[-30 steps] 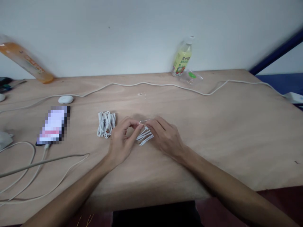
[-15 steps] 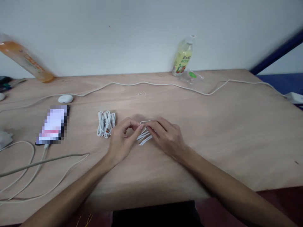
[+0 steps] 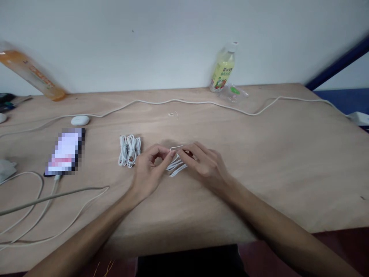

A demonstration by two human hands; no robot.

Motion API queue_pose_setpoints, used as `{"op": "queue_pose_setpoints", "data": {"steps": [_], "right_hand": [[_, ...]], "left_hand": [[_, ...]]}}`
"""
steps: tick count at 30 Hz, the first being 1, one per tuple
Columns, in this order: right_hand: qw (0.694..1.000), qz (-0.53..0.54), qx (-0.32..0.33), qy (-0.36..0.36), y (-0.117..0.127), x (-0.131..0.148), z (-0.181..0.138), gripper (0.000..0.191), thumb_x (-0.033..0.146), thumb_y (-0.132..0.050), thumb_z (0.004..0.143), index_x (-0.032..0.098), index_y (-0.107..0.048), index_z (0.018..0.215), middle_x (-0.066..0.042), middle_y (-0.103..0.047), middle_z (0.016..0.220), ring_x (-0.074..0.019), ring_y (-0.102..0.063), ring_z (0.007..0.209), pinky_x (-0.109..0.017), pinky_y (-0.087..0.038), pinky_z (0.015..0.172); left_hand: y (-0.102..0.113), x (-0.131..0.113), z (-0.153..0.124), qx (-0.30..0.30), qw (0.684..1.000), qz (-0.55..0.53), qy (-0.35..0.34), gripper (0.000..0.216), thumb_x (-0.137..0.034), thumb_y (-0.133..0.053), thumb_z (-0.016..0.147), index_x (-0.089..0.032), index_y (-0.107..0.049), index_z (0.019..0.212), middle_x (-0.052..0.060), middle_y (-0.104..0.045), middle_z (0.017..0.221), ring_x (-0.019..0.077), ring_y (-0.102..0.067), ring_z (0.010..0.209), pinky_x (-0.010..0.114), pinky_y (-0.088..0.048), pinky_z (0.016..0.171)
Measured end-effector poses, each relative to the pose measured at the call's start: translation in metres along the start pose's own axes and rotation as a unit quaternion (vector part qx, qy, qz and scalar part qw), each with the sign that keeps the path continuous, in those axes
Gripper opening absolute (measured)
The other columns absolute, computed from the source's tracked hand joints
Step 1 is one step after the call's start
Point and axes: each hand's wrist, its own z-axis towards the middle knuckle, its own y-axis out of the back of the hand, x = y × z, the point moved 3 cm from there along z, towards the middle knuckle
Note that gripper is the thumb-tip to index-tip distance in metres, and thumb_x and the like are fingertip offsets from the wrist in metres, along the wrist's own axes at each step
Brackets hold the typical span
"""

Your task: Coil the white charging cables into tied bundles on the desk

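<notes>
Head view: L hand (image 3: 151,167) pinches thin wht tie (image 3: 176,147), thumb and index nearly closed; R hand (image 3: 203,159) half-curled nr its end, grip I cannot tell; wht cable (image 3: 178,170) btwn.

Looks dim and diffuse, cool gray on the wall (image 3: 173,46), warmer on the wooden tabletop (image 3: 273,154). Casts soft, faint-edged shadows beside the left hand (image 3: 148,169) and right hand (image 3: 207,165). Darkens to murk at the floor (image 3: 340,246). Blurs fine detail around the fingers (slightly). Stretches toward the borders, slanting the orange-drink bottle (image 3: 33,75) outward. Breaks the smartphone screen (image 3: 65,150) into coarse pixel blocks.
</notes>
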Motion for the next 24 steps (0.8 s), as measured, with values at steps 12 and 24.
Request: {"op": "queue_pose_setpoints", "data": {"steps": [12,24], "right_hand": [[1.000,0.021,-0.005,0.011,-0.0010,-0.0076,-0.0025,0.028,0.012,-0.051,0.113,0.024,-0.077,0.117,-0.006,-0.077,0.102,-0.0177,-0.074,0.092,-0.028,-0.058,0.074],[0.996,-0.036,-0.075,0.041,-0.0036,-0.0031,-0.0023,0.019,0.013,-0.058,0.111,0.023,-0.074,0.106,-0.003,-0.076,0.088,-0.0167,-0.071,0.078,-0.030,-0.056,0.068]], "left_hand": [[-0.0011,-0.0016,0.0036,0.026,0.992,-0.076,0.096,0.032,-0.050,-0.086,0.084,-0.020,-0.077,0.077,0.001,-0.071,0.070,0.0155,-0.061,0.065,0.027,-0.048,0.060],[-0.0045,0.0034,0.0037,0.033,0.982,-0.131,0.131,0.032,-0.049,-0.090,0.081,-0.021,-0.079,0.074,0.000,-0.068,0.068,0.0145,-0.057,0.065,0.028,-0.045,0.061]]}}
